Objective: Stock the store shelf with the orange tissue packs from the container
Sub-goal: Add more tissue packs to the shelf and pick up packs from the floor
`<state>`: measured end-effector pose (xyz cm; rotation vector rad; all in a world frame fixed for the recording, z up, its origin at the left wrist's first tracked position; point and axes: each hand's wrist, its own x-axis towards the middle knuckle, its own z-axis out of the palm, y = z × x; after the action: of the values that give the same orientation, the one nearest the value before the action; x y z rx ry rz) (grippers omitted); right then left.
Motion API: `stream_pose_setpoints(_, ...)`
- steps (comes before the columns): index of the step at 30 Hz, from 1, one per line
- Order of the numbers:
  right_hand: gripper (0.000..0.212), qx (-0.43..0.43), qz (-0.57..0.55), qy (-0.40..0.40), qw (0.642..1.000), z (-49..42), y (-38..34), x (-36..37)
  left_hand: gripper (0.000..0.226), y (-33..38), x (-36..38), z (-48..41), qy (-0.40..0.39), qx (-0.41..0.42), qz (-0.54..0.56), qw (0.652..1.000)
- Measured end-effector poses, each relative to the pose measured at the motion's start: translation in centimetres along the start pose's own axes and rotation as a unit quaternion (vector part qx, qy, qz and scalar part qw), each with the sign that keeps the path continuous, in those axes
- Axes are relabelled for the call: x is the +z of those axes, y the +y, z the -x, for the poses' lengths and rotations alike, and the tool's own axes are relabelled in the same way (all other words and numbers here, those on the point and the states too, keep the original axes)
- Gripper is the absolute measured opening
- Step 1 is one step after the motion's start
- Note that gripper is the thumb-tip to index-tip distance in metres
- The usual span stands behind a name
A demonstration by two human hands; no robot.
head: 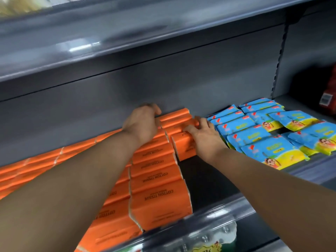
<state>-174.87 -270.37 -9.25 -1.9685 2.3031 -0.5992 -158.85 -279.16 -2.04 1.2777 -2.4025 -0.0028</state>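
Note:
Orange tissue packs (156,180) printed "COTTON TISSUE" fill the left and middle of the grey store shelf (203,179) in rows. A short stack of orange packs (181,148) stands at the back right of them. My left hand (141,122) lies over the back packs on that stack's left side, fingers curled at the rear wall. My right hand (203,135) presses on the stack's top and right side, fingers spread on the packs. The container is out of view.
Blue and yellow packs (269,135) lie in rows to the right of the orange ones. A bare dark strip of shelf lies between the two groups. The upper shelf's front edge (127,57) overhangs the hands. Red goods (329,95) sit at the far right.

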Motion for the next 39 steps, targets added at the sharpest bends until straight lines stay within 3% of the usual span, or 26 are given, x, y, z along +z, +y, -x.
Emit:
stream_pose_setpoints(10,0.069,0.013,0.003,-0.013,1.000,-0.3,-0.2,0.1,0.024,0.7,0.6,0.7,0.003,0.023,0.010,1.000)
stream_pose_setpoints(14,0.063,-0.017,0.028,0.015,0.999,1.4,0.9,-1.4,0.026,2.5,0.1,1.2,-0.008,0.033,0.007,0.999)
stream_pose_setpoints(23,0.055,-0.016,0.077,0.013,0.997,14.0,6.8,-6.7,0.027,11.4,0.2,5.7,-0.017,0.099,0.070,0.992)
stream_pose_setpoints(31,0.055,0.165,0.106,-0.029,0.980,33.4,18.8,-8.9,0.028,26.8,6.5,13.2,-0.143,0.132,0.152,0.969)
stream_pose_setpoints(39,0.053,0.390,0.093,-0.089,0.912,51.1,28.2,-4.8,0.027,37.7,15.6,20.9,-0.269,0.213,0.143,0.928)
